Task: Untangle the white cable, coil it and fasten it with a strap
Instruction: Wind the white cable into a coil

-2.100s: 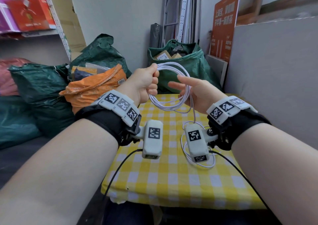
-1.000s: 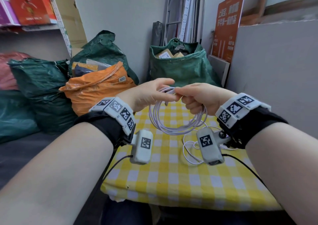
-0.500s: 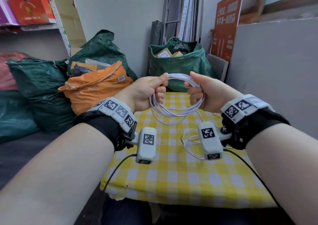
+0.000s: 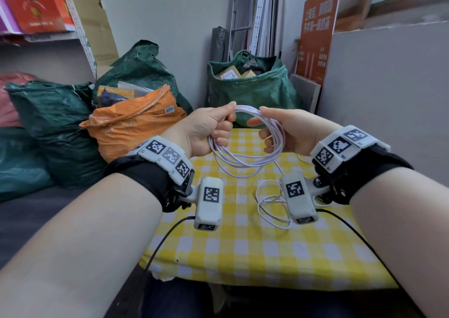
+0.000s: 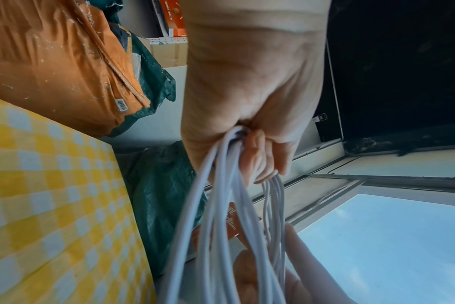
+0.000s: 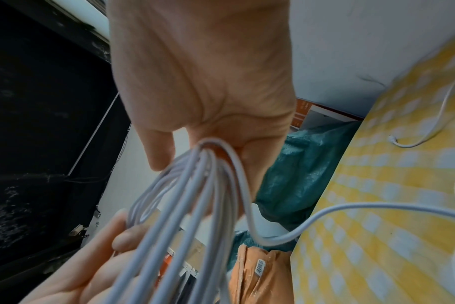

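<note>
The white cable (image 4: 243, 164) is gathered into a coil of several loops, held in the air above the yellow checked table (image 4: 243, 249). My left hand (image 4: 226, 125) grips the coil's left side in a fist, thumb on top. In the left wrist view the curled fingers (image 5: 255, 148) clamp the bundle of cable (image 5: 221, 205). My right hand (image 4: 263, 129) holds the right side, with the loops running between thumb and curled fingers and the index finger pointing left. The right wrist view shows the cable (image 6: 203, 195) crossing the right hand (image 6: 195, 148). A loose tail (image 4: 267, 202) lies looped on the cloth, its plug end (image 6: 392, 139) flat on it.
An orange bag (image 4: 136, 123) and green sacks (image 4: 250, 91) (image 4: 48, 123) crowd the table's far and left sides. A grey board (image 4: 388, 86) stands along the right edge, with an orange sign (image 4: 315, 30) behind it. Black wrist-camera leads (image 4: 165, 240) hang over the front edge.
A second ago the hands met lower in a joint pinch; they have since risen and parted, spreading the coil. In the last half second the right index finger has straightened.
</note>
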A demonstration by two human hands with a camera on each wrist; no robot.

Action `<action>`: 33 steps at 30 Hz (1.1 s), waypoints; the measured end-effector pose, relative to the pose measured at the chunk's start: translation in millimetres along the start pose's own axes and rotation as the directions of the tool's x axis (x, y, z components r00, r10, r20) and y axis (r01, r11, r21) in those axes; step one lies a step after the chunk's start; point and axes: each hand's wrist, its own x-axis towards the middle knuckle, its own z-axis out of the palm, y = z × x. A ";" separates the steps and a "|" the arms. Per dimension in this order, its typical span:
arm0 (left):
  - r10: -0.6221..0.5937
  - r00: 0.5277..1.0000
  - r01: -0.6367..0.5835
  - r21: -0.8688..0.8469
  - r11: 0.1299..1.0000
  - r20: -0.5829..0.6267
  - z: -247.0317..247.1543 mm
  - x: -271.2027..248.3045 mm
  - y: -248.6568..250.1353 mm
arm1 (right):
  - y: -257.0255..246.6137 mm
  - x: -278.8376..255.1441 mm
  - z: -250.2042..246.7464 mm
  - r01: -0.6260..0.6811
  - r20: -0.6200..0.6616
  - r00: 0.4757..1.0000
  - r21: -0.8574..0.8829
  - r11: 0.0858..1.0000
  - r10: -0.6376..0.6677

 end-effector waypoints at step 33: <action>-0.171 0.984 0.148 0.279 0.949 0.058 -26.1 -2.9 -17.6 | 11.9 9.8 -4.5 0.133 -0.472 0.882 0.233 0.963 -0.008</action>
